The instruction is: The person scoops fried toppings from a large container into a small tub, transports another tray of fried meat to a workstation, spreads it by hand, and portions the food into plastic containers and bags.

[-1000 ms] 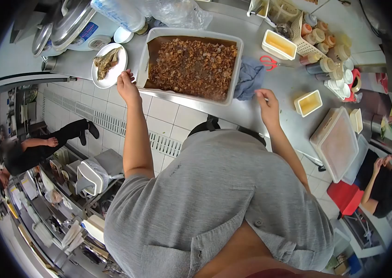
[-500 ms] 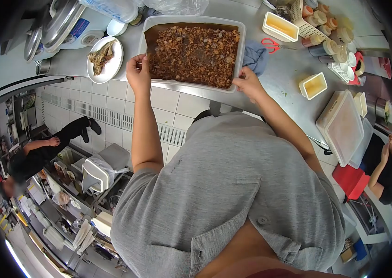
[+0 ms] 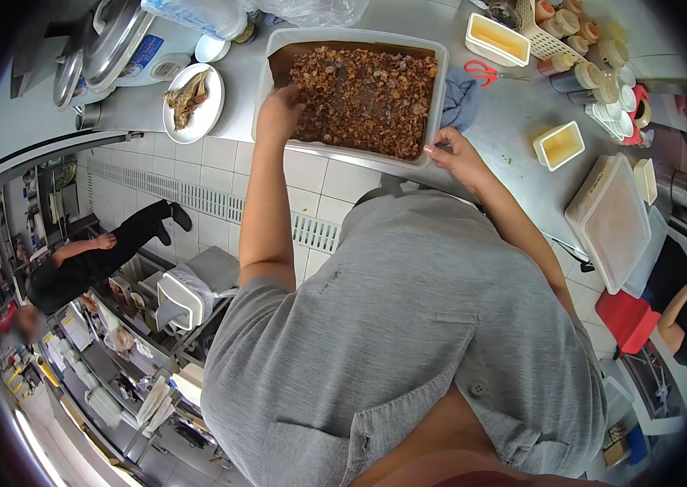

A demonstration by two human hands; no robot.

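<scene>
A translucent plastic tub (image 3: pixel 438 89) lined with brown paper (image 3: pixel 280 66) sits on the steel counter, full of brown crumbly food (image 3: pixel 363 97) with a coarse, flaky look. My left hand (image 3: pixel 280 115) reaches over the tub's left wall, its fingers curled down at the left edge of the food; whatever the fingertips hold is hidden. At the front right corner, my right hand (image 3: pixel 458 156) has its thumb and fingertips on the tub's rim. A blue-grey cloth (image 3: pixel 460 99) lies just beyond the tub's right side.
Left of the tub stands a white plate (image 3: pixel 212 114) with a browned food piece. To the right are red scissors (image 3: pixel 483 73), two cream containers of yellowish contents (image 3: pixel 558 146) and a lidded box (image 3: pixel 613 215). Bottles crowd the back right. Two other people are farther off.
My left hand has let go of the tub's left front rim and moved inward over the food. My right hand stays at the corner, its grip shifted slightly. The view has shifted a little.
</scene>
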